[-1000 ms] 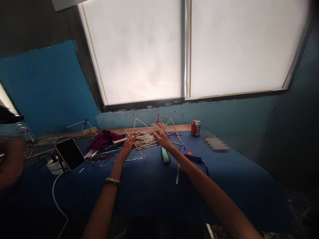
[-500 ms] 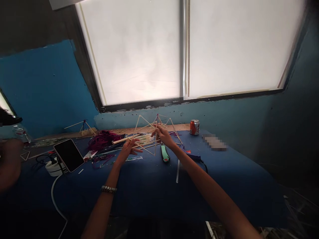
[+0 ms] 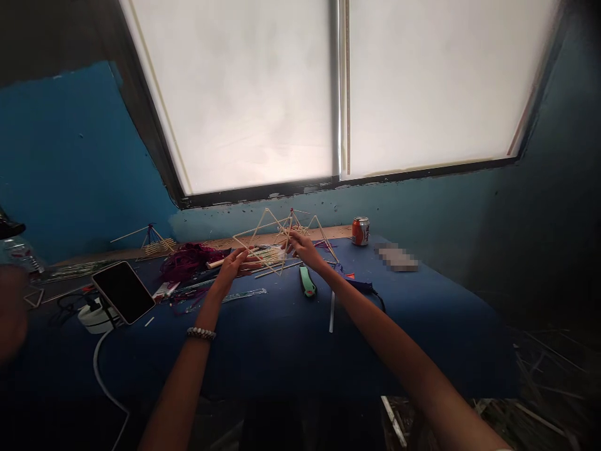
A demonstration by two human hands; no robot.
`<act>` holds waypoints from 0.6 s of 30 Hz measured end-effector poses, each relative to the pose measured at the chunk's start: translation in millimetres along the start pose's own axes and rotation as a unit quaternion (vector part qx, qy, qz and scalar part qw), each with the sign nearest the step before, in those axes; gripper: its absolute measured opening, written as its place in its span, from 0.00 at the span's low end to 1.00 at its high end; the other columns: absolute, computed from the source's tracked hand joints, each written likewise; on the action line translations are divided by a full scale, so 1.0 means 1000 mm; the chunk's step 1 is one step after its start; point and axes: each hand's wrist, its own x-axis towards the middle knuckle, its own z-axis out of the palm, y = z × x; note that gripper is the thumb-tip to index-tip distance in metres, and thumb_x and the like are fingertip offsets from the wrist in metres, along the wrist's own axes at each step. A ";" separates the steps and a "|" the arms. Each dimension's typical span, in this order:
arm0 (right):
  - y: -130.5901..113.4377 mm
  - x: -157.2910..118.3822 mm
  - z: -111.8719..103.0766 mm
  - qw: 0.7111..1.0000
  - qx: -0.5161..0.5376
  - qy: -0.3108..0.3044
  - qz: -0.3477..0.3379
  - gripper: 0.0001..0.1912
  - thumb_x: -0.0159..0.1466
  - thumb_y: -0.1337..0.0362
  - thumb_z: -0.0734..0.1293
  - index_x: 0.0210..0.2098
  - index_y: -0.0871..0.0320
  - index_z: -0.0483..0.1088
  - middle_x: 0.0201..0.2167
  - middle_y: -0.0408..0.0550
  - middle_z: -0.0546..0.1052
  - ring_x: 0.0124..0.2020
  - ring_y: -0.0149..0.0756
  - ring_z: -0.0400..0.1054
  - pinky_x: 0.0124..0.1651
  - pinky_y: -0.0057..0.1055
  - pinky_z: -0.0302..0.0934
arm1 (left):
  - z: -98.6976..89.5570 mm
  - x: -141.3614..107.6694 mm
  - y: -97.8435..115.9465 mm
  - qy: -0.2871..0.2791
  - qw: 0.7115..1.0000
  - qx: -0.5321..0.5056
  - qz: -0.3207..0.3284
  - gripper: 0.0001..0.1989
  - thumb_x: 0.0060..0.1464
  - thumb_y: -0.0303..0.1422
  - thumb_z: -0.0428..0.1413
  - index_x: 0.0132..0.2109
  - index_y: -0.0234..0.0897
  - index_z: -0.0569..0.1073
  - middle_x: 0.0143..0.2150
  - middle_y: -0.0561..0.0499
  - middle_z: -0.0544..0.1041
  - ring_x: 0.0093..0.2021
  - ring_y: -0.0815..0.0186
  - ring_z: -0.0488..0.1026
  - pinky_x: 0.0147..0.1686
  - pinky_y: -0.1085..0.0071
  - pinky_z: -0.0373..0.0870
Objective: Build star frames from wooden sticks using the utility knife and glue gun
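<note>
A frame of thin wooden sticks (image 3: 253,248), joined in triangles, is held up above the middle of the table. My right hand (image 3: 303,248) pinches it where several sticks meet. My left hand (image 3: 233,266) is at the frame's lower left side, its fingers closed round a stick near the edge. Behind my hands lie a bundle of loose sticks (image 3: 272,255) and a purple tangle of ribbon (image 3: 185,263). A green and black cutter (image 3: 307,282) rests on the blue cloth just below my right hand.
A phone (image 3: 123,292) leans by a white round power strip (image 3: 97,317) at left. Further back are a red can (image 3: 360,231) and another stick structure (image 3: 153,241). A blue-handled tool (image 3: 359,285) lies right of centre. Another person's hand (image 3: 12,313) shows at far left.
The stick frame has turned and tilted between my hands. The sticks near my left hand have swung up and left. The whole view has shifted slightly.
</note>
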 end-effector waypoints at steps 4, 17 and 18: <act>0.000 0.004 -0.004 0.999 0.019 0.045 0.020 0.14 0.66 0.66 0.59 0.46 0.61 0.72 0.42 0.54 0.80 0.31 0.31 0.70 0.29 0.26 0.66 | 0.008 0.015 -0.006 0.002 1.000 -0.018 0.010 0.28 0.56 0.48 0.61 0.58 0.36 0.71 0.47 0.39 0.83 0.45 0.55 0.82 0.37 0.68 0.78; 0.004 0.006 -0.009 0.995 0.014 0.095 0.008 0.15 0.64 0.60 0.64 0.45 0.58 0.78 0.40 0.52 0.83 0.32 0.35 0.73 0.26 0.27 0.65 | 0.006 0.019 -0.015 0.015 0.998 0.037 0.048 0.27 0.49 0.54 0.63 0.46 0.40 0.69 0.47 0.42 0.83 0.50 0.52 0.80 0.39 0.65 0.78; 0.005 0.006 -0.009 0.995 0.015 0.095 0.008 0.15 0.64 0.60 0.64 0.45 0.58 0.78 0.40 0.52 0.83 0.32 0.35 0.73 0.27 0.27 0.65 | 0.006 0.020 -0.018 0.017 0.998 0.043 0.050 0.27 0.49 0.54 0.63 0.45 0.40 0.69 0.46 0.42 0.83 0.49 0.52 0.80 0.38 0.66 0.78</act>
